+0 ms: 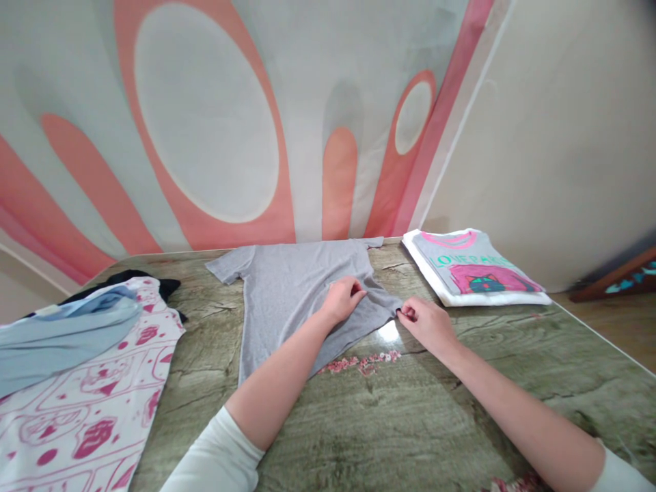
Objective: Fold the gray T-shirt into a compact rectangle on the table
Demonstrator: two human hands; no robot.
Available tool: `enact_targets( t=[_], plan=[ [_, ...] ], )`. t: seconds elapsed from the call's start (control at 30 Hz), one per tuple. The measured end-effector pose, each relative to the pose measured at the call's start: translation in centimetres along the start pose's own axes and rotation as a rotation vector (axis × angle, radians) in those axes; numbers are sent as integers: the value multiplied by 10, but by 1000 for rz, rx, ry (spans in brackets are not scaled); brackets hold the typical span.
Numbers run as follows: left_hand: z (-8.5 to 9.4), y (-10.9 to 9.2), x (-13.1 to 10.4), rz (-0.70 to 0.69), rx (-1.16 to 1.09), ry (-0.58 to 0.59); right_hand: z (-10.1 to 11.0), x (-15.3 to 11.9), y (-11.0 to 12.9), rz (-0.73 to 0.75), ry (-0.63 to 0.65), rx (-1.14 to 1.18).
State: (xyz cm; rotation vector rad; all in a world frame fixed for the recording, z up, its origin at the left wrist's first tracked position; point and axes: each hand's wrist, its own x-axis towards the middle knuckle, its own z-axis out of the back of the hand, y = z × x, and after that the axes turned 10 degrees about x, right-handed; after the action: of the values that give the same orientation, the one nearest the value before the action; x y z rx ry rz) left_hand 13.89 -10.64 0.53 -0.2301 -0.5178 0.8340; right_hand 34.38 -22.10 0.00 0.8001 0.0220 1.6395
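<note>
A grey short-sleeved T-shirt (287, 287) lies spread on the wood-patterned table (400, 417), its sleeves toward the far edge. My left hand (344, 299) is on the middle of the shirt, its thumb and fingers pinched on the grey cloth, with small folds around it. The lower right corner of the shirt is pinched between the thumb and fingers of my right hand (423, 321), and the cloth is drawn out to the right there. My left forearm crosses over the lower part of the shirt and hides some of it.
To the right sits a neat stack of folded shirts, a grey and pink printed one (476, 263) on top. Loose clothes lie at the left: a light blue garment (72, 335), a white and pink printed one (97, 417) and a black one. A patterned wall stands behind the table.
</note>
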Motion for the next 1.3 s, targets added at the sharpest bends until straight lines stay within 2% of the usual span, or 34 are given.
enact_targets(
  t=[0.17, 0.37, 0.53, 0.8, 1.1, 1.3],
  plan=[
    [-2, 1, 0, -9, -75, -36, 1, -1, 5, 151, 59, 0],
    [-2, 1, -1, -4, -38, -32, 0, 0, 7, 288, 134, -41],
    [-2, 0, -1, -3, -3, -18, 0, 1, 12, 303, 125, -118],
    [-1, 0, -1, 1, 18, 13, -1, 5, 8, 235, 120, -240],
    [0, -1, -1, 1, 20, 11, -7, 4, 24, 172, 107, -204],
    [4, -4, -1, 26, 2, 15, -3, 7, 14, 266, 146, -151]
  ],
)
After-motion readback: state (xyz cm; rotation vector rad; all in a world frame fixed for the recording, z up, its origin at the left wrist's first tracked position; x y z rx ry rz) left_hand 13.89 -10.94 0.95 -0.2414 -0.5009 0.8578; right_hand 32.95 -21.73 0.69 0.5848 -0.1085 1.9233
